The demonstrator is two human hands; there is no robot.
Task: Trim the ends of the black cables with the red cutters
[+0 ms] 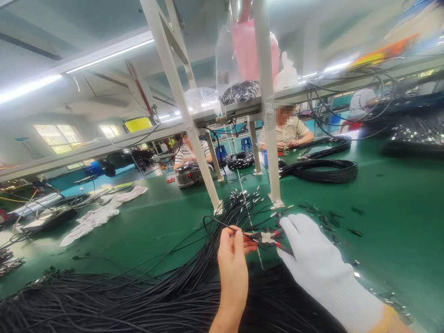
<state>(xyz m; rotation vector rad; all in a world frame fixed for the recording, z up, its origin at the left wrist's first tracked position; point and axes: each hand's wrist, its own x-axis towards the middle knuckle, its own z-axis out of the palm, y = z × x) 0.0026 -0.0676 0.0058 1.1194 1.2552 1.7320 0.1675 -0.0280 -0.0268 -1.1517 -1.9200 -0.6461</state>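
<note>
My bare left hand (pixel 233 263) pinches a thin black cable (pixel 219 223) between thumb and fingers. In a white glove, my right hand (pixel 314 252) is closed around the handles of diagonal cutters (pixel 268 237) with red-marked grips. Their jaws point left and meet the cable end just beside my left fingertips; whether they touch the cable I cannot tell. Behind my left hand fans a bundle of black cables (pixel 211 249), with silvery connector ends (pixel 244 199) at its far side. A thick mass of black cable (pixel 104 300) lies along the near edge.
Pale frame legs (pixel 272 152) stand on the green table (pixel 166 217). Black scraps (pixel 329 219) lie to the right. Coiled black cables (pixel 322 171) rest farther back, near a person in a striped shirt (pixel 301 132). Another person (pixel 204 148) sits behind a dark device (pixel 189 175). White cloth (pixel 100 217) lies left.
</note>
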